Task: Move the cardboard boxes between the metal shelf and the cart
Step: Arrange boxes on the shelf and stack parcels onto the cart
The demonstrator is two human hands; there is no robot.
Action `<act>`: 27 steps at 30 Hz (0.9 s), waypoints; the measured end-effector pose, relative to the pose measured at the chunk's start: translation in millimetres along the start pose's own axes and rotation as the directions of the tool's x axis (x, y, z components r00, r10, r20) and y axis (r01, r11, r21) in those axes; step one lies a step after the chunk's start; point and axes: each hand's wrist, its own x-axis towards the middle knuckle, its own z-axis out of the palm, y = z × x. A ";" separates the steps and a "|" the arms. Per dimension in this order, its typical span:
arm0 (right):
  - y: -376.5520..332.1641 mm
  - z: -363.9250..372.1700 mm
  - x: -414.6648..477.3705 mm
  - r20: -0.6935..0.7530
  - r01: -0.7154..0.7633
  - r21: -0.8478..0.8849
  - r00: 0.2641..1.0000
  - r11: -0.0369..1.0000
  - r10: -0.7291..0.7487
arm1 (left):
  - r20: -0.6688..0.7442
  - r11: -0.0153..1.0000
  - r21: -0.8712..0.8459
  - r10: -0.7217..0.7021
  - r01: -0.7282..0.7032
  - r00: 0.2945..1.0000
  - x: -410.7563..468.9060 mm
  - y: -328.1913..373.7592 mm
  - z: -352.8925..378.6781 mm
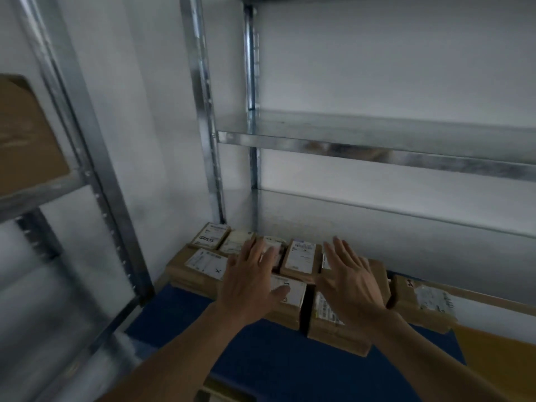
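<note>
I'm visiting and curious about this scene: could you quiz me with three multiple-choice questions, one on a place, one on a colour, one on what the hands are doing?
1. Where are the cardboard boxes? A on a wooden chair; B on the low surface; C inside a sink.
2. What colour is that surface? A red; B blue; C green.
3. How are the left hand and right hand? A both open; B both gripping a box; C one holding a pen.
Answers: 1 B, they rest on it below the hands; 2 B, blue shows beside the boxes; 3 A, fingers straight and spread.
</note>
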 end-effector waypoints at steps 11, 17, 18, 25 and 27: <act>-71.9 -34.7 -24.1 -0.034 0.317 0.088 0.948 0.944 -0.316 | -0.195 0.957 0.081 -0.260 0.279 0.946 -103.1 -1.8 -82.6; -139.5 -51.4 -51.4 -0.080 0.509 0.166 0.860 0.844 -0.503 | -0.266 0.880 0.126 -0.415 0.458 0.870 -179.4 -12.7 -127.5; -152.6 -53.7 -57.0 -0.091 0.539 0.171 0.842 0.825 -0.531 | -0.277 0.861 0.130 -0.444 0.491 0.852 -193.4 -15.1 -134.6; -248.5 -65.1 -106.3 -0.094 0.702 0.206 0.708 0.682 -0.700 | -0.360 0.737 0.124 -0.591 0.665 0.722 -303.8 -31.6 -185.3; -277.3 -68.2 -125.2 -0.097 0.733 0.212 0.674 0.646 -0.732 | -0.385 0.694 0.142 -0.618 0.705 0.686 -340.8 -37.1 -197.7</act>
